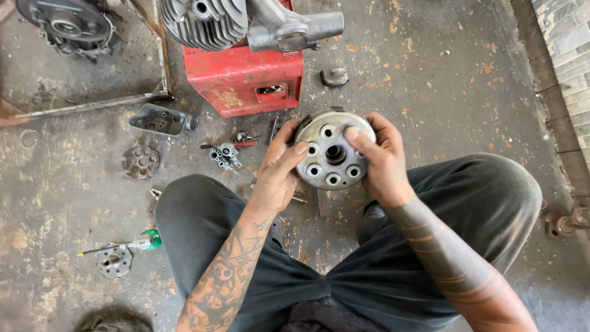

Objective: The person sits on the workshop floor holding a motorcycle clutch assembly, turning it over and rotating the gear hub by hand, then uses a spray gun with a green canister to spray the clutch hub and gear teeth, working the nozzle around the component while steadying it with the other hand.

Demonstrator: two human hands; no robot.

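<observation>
Head view, left to right. Far left: a dark engine cover lies in a metal frame tray. Below it on the concrete floor: a grey cast housing, a round perforated plate, and near left a green-handled screwdriver just beside a small hub disc. Far centre: a finned cylinder sits on a red box; a cluster of small fittings lies near the box's base. Centre: the clutch drum is off the engine and held up over the person's lap, open face to camera, ring of round holes around a central bore. Left hand is closed on the drum's left rim, thumb across the face. Right hand is closed on the right rim, thumb on the face near the top. Judgement: strip-down looks well along, with parts spread loose on the floor and the drum free in hand; the drum itself looks still in one piece, and nothing shows refitting begun. Far right: a small cap lies on the floor, and a rusty fitting sits at the edge.
</observation>
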